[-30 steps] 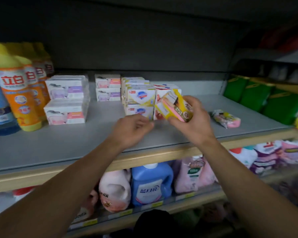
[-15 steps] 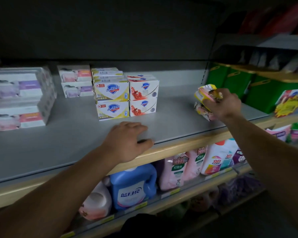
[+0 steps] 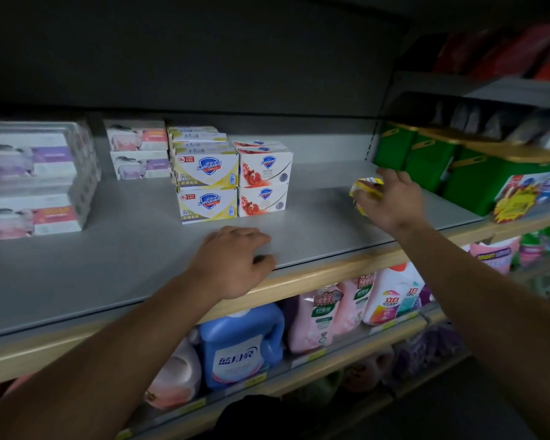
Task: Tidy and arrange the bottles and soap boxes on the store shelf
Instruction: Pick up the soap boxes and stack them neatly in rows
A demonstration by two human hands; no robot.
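My right hand (image 3: 391, 198) gripped the yellow soap packet (image 3: 364, 188) over the shelf (image 3: 315, 223), well right of the stacked soap boxes (image 3: 232, 182), while my nearer left hand (image 3: 232, 258) rested loosely curled, empty, at the shelf's front.

Green tubs (image 3: 432, 163) on the right shelf.

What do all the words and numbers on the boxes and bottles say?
"Safeguard": yellow soap boxes, both stacked ones.
"99.9": same yellow boxes, bottom corner.
"4.9": red price tag on them, tiny, not sure.
"Safeguard", "DETOX": red-and-white soap boxes.
"蓝月亮": blue detergent bottle, lower shelf.
"立白": white bottle, lower shelf.
Too blurred to read: purple and pink soap boxes, green tubs, pink pouches, the yellow pack in the right hand.
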